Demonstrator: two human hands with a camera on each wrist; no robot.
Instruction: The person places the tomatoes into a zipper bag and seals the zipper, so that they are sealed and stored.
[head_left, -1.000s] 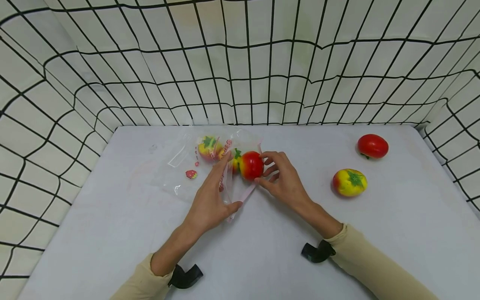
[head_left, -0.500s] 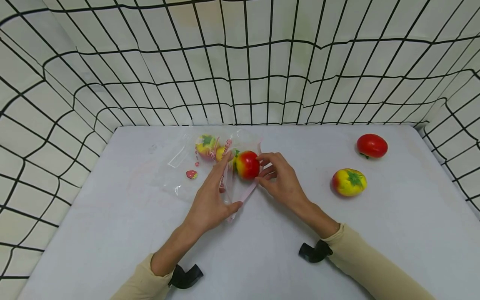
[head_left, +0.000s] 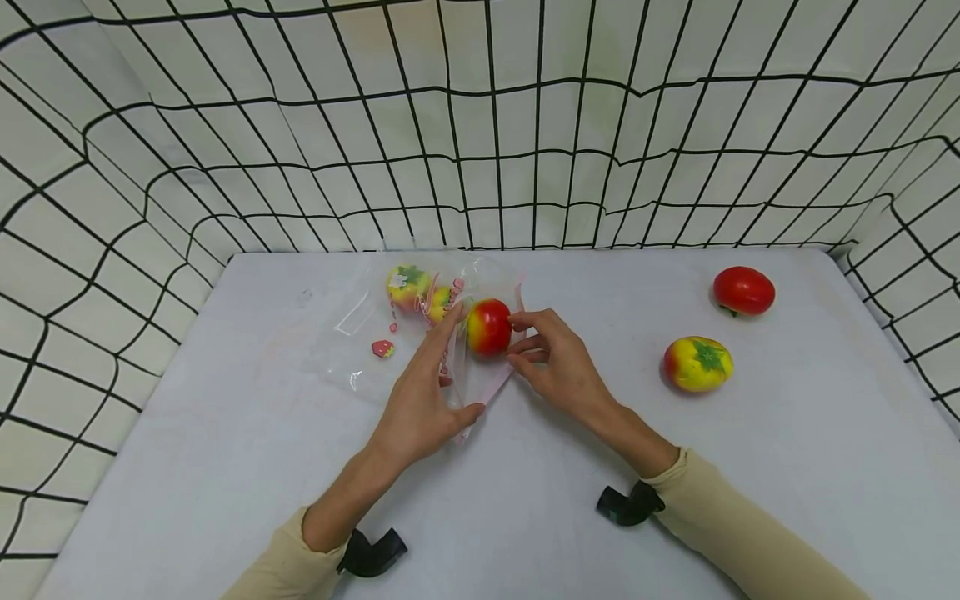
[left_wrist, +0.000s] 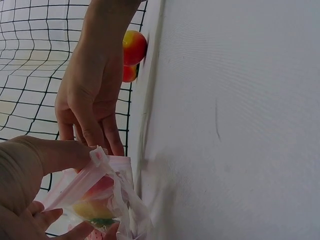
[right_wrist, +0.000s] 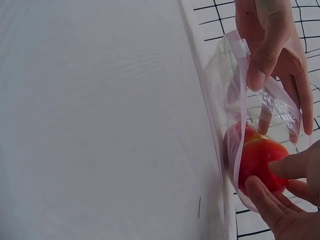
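A clear zip bag (head_left: 352, 367) with pink print and a pink zip edge lies at the back left-centre of the table. My left hand (head_left: 420, 404) holds its mouth apart, thumb at the near edge by the slider (right_wrist: 242, 48), fingers at the far side. Inside, several red-and-yellow toy fruits show, one with a green leafy top (head_left: 409, 285). A rounder red-and-yellow toy fruit (head_left: 489, 327) sits in the bag's mouth. My right hand (head_left: 562, 362) holds it from the right with curled fingers and thumb, seen around the fruit (right_wrist: 262, 165) in the right wrist view.
On the right of the white table (head_left: 570, 500) lie a red toy fruit (head_left: 743, 291) and a yellow-and-red one with a green top (head_left: 698, 365). Black netting (head_left: 495, 158) hangs before white walls along the back and sides.
The round toy fruit has moved left, deeper into the bag's mouth, with my right hand following. The fruits inside have shifted slightly left. My left hand has stayed put.
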